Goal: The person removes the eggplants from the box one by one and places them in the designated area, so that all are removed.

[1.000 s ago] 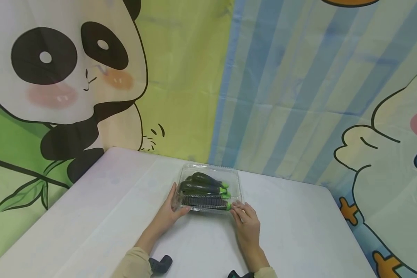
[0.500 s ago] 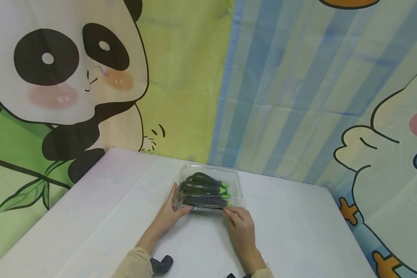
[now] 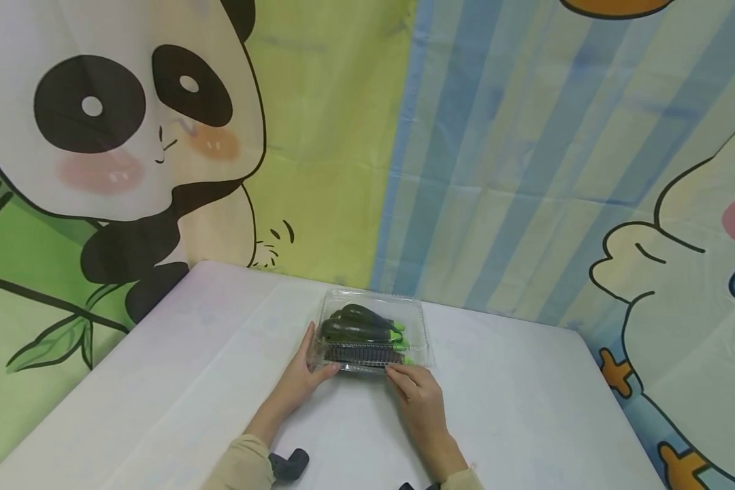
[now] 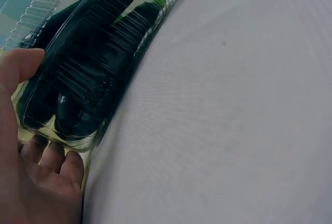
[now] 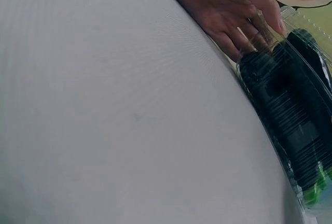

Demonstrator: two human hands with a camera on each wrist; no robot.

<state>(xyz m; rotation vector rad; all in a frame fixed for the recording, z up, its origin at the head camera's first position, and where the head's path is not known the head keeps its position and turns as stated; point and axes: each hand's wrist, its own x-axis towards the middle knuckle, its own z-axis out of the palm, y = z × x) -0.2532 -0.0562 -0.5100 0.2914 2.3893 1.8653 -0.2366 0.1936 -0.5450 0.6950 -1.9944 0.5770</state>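
A clear plastic clamshell box (image 3: 412,312) rests on the white table with several dark eggplants (image 3: 358,331) inside, their bright green stem ends pointing right. My left hand (image 3: 298,374) grips the box's left end. In the left wrist view, its thumb lies on the ridged front side and the other fingers (image 4: 71,168) curl at the bottom of the end wall. Along the front edge, right of the middle, the thumb and fingertips of my right hand (image 3: 421,401) pinch the rim. The lid is down over the eggplants.
The white table (image 3: 514,395) extends to both sides of the box. Behind it hangs a printed cloth (image 3: 324,170) with a panda and stripes. A dark wrist device (image 3: 290,465) sits by the left sleeve.
My right hand has slid left along the front rim from the box's right front corner. The left hand keeps its hold and the box stays in place.
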